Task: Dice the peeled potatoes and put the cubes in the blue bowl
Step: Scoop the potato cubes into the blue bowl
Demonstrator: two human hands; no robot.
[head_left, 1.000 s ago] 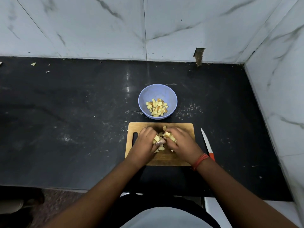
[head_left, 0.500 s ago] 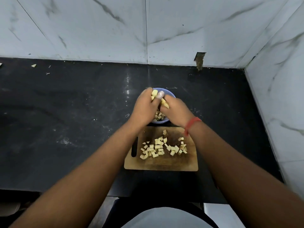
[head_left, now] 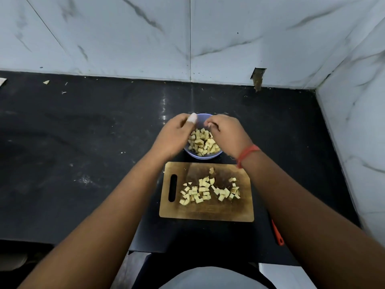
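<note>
The blue bowl (head_left: 205,157) sits on the black counter just beyond the wooden cutting board (head_left: 206,211). A heap of pale potato cubes (head_left: 203,143) fills the bowl. My left hand (head_left: 174,135) and my right hand (head_left: 228,133) hover over the bowl's two sides, fingers loosely curled and parted, with no cubes seen in them. A white wrap covers one left fingertip. Several more potato cubes (head_left: 205,190) lie scattered across the middle of the board.
A knife with an orange handle (head_left: 277,234) lies right of the board, mostly hidden under my right forearm. Marble walls close the counter at the back and right. Small scraps (head_left: 46,81) lie at the far left. The counter's front edge is close to my body.
Both hands scooped cubes from the board and carried them over the bowl. The cubes have now dropped in, the bowl's heap has grown, and my hands have spread apart.
</note>
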